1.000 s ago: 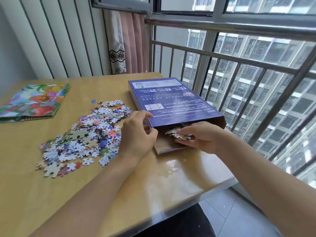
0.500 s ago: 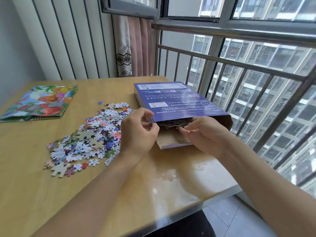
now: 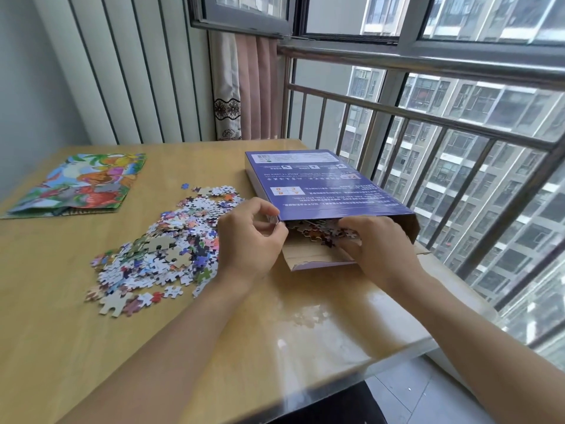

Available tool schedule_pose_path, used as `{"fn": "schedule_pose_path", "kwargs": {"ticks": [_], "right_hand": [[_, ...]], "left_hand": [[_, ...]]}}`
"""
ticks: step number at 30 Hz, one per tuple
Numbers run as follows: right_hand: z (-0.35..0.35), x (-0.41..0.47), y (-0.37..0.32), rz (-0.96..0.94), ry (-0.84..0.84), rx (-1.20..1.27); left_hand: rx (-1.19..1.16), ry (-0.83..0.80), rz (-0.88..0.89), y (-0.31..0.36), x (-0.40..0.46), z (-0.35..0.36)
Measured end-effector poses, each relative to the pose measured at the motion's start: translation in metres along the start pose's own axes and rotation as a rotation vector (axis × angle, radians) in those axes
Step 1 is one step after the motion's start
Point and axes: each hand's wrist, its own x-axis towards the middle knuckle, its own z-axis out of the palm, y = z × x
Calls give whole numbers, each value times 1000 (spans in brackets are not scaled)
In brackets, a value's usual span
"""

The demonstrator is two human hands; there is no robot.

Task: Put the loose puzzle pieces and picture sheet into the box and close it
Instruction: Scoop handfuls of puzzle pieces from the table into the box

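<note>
Blue-purple cardboard box [image 3: 318, 185] lying flat on the pale wooden desk [image 3: 61, 347], its near end open and the brown inner flap [image 3: 315, 255] folded out toward the viewer. Left hand [image 3: 249, 240]: fingers curled, pinching the near left corner of the box's upper panel. Right hand [image 3: 374, 240]: fingers curled over a clump of puzzle pieces [image 3: 321, 232] at the box mouth; whether it grips them or only pushes them cannot be told. The two hands are apart, one at each side of the opening. Loose puzzle pieces [image 3: 162, 249] form a spread heap on the desk just left of the left hand, some face down showing grey backs. Picture sheet [image 3: 82, 185], brightly coloured, lies flat well apart from the box at the far left of the desk. Behind the desk: ribbed white wall panel [image 3: 128, 71], pink curtain [image 3: 244, 87], and a metal window railing [image 3: 428, 117] close beside the box's right edge, with apartment blocks [image 3: 489, 148] beyond.
</note>
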Motion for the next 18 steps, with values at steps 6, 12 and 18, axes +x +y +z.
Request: {"fn": "schedule_pose_path", "kwargs": {"ticks": [6,12,18], "right_hand": [[-2,-6,6,-200,-99,170],[-1,-8,2,-266,-405,116],[5,15,4,-115,-559,184]], "left_hand": [[-1,-3,5,-1,1,-1],[14,-5,14,-2,1,-1],[21,-49,32,-7,-2,4]]}}
